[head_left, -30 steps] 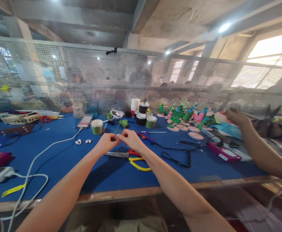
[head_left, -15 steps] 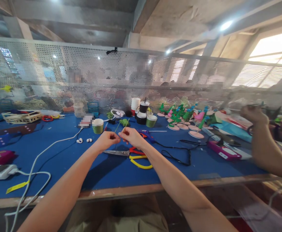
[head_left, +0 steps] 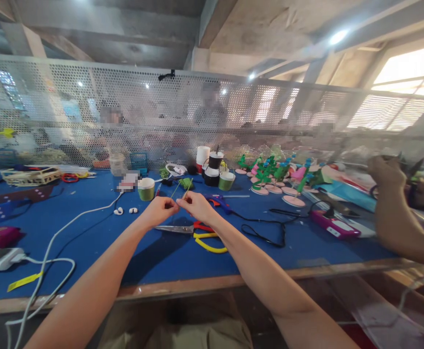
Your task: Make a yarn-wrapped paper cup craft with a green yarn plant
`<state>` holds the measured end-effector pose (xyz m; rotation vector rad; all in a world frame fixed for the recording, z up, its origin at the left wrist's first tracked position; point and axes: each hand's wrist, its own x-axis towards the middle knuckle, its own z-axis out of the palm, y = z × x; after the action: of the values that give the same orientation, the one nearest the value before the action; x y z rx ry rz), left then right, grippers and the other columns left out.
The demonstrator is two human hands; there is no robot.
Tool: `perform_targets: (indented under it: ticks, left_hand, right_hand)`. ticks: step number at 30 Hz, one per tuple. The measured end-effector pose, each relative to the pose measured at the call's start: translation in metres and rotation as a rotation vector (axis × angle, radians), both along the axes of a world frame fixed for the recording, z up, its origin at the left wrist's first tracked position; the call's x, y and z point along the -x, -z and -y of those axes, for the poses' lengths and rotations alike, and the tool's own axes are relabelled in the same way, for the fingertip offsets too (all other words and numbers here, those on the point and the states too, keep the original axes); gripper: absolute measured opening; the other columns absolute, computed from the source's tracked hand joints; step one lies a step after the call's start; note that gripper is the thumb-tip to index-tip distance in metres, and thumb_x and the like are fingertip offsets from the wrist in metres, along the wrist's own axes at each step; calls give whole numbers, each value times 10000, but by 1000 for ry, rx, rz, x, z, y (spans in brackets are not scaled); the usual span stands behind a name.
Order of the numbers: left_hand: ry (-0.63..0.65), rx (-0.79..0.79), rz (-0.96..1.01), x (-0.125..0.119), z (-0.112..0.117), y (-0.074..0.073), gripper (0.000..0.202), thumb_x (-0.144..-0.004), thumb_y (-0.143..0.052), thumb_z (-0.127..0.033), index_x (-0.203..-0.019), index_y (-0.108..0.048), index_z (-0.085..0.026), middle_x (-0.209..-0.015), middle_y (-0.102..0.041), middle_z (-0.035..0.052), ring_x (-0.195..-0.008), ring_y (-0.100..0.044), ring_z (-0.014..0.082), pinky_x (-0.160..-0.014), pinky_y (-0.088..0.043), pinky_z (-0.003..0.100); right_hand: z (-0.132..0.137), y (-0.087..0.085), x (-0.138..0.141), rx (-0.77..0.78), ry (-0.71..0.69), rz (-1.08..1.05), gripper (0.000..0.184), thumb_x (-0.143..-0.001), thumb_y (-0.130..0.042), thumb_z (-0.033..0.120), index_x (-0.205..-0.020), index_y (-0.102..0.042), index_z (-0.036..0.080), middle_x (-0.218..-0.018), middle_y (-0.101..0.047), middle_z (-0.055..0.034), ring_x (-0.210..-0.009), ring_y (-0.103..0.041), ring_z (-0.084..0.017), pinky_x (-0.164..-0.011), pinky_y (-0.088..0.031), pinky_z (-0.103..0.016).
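Note:
My left hand (head_left: 162, 210) and my right hand (head_left: 197, 206) meet above the blue table (head_left: 99, 257), fingertips almost touching. Each is closed in a pinch. Thin green strands (head_left: 176, 188) rise from between the fingers, one leaning right from each hand; whether they are one piece I cannot tell. Below my hands lie large scissors (head_left: 173, 229) with red and yellow handles, partly covered by my right forearm. Just behind my fingers sits a dark green clump (head_left: 187, 183). A blue glue gun (head_left: 220, 203) lies right of my right hand.
Green paper cups (head_left: 147, 189) and stacked black cups (head_left: 212, 175) stand farther back. Several green flower-like pieces on pink discs (head_left: 294, 200) fill the right rear. White cable (head_left: 66, 225) crosses the left side; black cord (head_left: 266, 237) loops right. A co-worker's arm (head_left: 390, 208) holds scissors.
My hands stay pinched together with the green strands, barely shifted. The view has slid slightly. At the right, the co-worker's hand has turned, and dark scissors show more clearly there.

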<state>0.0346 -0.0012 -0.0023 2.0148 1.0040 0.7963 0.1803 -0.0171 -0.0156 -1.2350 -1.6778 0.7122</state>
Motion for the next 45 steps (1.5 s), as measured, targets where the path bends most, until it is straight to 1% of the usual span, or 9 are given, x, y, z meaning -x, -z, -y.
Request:
perform_targets:
  ticks: [5, 9, 11, 14, 18, 29, 32, 38, 45]
  left_hand:
    - [2, 27, 4, 0, 1, 1, 228, -598, -555, -346, -542, -515, -128, -478, -429, -57, -485, -366, 83, -478, -263, 211]
    - [16, 59, 10, 0, 1, 0, 246, -606, -549, -366, -574, -544, -123, -474, -443, -58, -475, -375, 78, -473, -271, 205]
    - [18, 66, 13, 1, 1, 0, 234, -607, -550, -355, -581, -553, -122, -480, -462, -54, -476, -387, 78, -483, -291, 206]
    - [10, 52, 17, 1, 0, 0, 198, -592, -563, -320, -582, -560, -122, -521, -514, -36, -517, -432, 93, -523, -331, 215]
    - [-14, 26, 10, 1, -1, 0, 168, -570, -574, -287, -599, -576, -121, -557, -555, -17, -546, -466, 111, -553, -355, 229]
    - [-48, 1, -22, 0, -2, 1, 177, -552, -584, -304, -549, -549, -131, -494, -503, -44, -496, -420, 99, -508, -312, 222]
    - [-48, 7, -23, 0, -1, 1, 210, -562, -582, -327, -515, -525, -130, -465, -457, -54, -486, -385, 90, -491, -284, 216]
    - [-22, 62, -19, 1, 1, -2, 255, -590, -565, -378, -562, -543, -125, -473, -451, -53, -469, -365, 76, -466, -270, 203]
    - [-7, 34, -33, 3, 0, -5, 248, -594, -554, -373, -569, -554, -125, -504, -481, -40, -496, -383, 86, -490, -294, 209]
  right_hand:
    - [2, -1, 1, 7, -27, -17, 266, -688, -532, 355, -543, -393, 180, -429, -418, 70, -380, -357, -55, -366, -277, -183]
    - [2, -3, -1, 43, -148, -71, 235, -699, -505, 396, -659, -458, 169, -546, -516, 38, -446, -442, -67, -392, -359, -183]
    - [1, -3, -2, 54, -172, -94, 237, -691, -514, 393, -663, -451, 166, -539, -507, 40, -445, -442, -64, -398, -374, -183]
    - [1, -3, -2, 58, -140, -95, 240, -704, -505, 380, -626, -417, 171, -464, -442, 64, -391, -394, -52, -368, -341, -172]
    - [1, -2, -1, 48, -83, -66, 234, -717, -500, 365, -615, -406, 177, -439, -424, 71, -361, -375, -50, -346, -305, -167]
    - [-1, 1, 2, -5, 37, -6, 266, -680, -544, 373, -551, -411, 181, -418, -415, 70, -408, -387, -70, -408, -302, -194]
    - [-1, 1, 2, 2, 17, -16, 277, -687, -533, 382, -546, -407, 179, -429, -421, 65, -406, -385, -68, -400, -305, -194]
    - [2, -2, -1, 77, -174, -71, 191, -713, -505, 346, -678, -463, 163, -539, -518, 40, -429, -445, -60, -396, -377, -179]
    - [2, -1, 0, 81, -95, -50, 200, -738, -488, 319, -624, -415, 172, -431, -437, 70, -357, -388, -50, -349, -326, -162]
